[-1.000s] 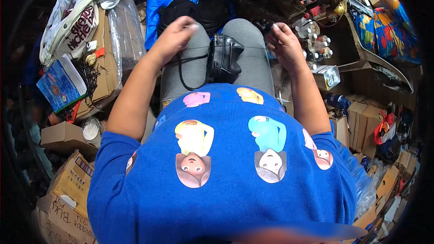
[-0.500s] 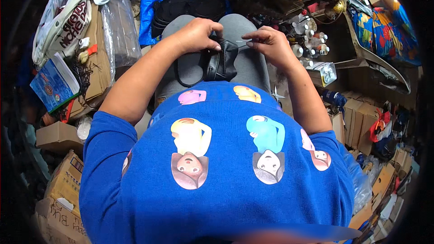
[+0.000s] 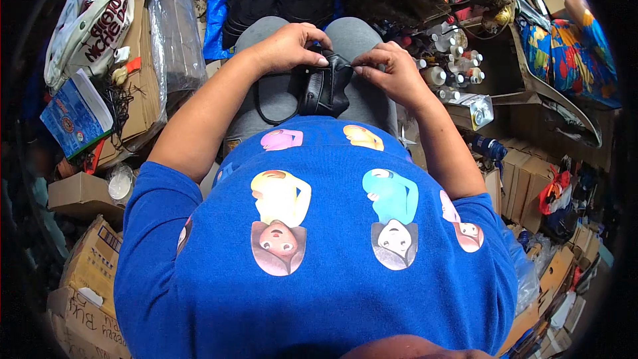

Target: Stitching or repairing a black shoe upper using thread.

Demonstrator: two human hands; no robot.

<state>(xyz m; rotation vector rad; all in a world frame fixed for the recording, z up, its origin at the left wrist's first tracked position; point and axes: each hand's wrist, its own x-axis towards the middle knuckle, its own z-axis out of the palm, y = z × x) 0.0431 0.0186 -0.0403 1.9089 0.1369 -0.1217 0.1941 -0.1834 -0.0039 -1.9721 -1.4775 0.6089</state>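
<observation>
On my lap lies a small black leather-like pouch, shaped with a seam or edging along its front, and a thin black cord loop hangs off its left side. My left hand is closed on the pouch's upper left edge, thumb pressed on top. At its upper right edge my right hand pinches a thin needle, whose tip meets the black material. Fingers hide most of the needle.
Black stacked pieces lie on a blue tarp beyond my knees. White-capped bottles crowd the right. A book, a white bag and cardboard boxes stand at the left.
My right hand has moved slightly left and down, bringing the needle from beside the pouch to its edge. My left hand keeps its hold.
</observation>
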